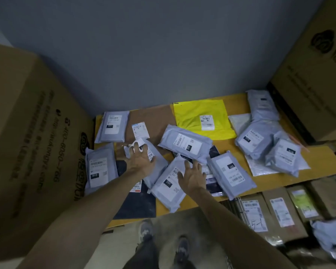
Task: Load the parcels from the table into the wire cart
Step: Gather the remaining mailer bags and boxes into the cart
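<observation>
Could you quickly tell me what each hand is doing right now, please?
Left hand: open, fingers spread, holding nothing.
Right hand: open, fingers spread over a grey parcel, holding nothing.

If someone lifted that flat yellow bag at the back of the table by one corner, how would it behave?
The yellow bag would probably flop and sag, since it lies thin and wrinkled. It looks light for its size: no bulge shows. Its shiny film may slip in the fingers.
</observation>
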